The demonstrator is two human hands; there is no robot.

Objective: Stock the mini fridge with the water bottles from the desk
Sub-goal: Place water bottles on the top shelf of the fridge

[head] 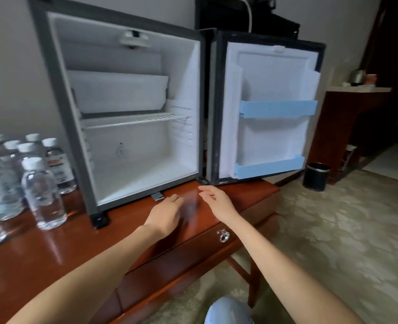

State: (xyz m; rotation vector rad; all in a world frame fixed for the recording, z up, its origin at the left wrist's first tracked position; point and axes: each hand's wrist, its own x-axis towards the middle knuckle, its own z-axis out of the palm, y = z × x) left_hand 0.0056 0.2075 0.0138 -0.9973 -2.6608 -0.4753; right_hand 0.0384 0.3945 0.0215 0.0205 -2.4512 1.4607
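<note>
The mini fridge stands on the wooden desk, its door swung wide to the right. Inside I see a wire shelf and a bare white floor, with no bottles. Several clear water bottles with white caps cluster on the desk at the far left. My left hand hovers just above the desk in front of the fridge opening, fingers loosely bent, holding nothing. My right hand is beside it, fingers relaxed and empty, near the door's lower hinge corner.
The door has two light-blue rails. A desk drawer with a metal pull lies below my hands. A black waste bin stands on the carpet to the right, beside a dark cabinet. A black box sits behind the fridge.
</note>
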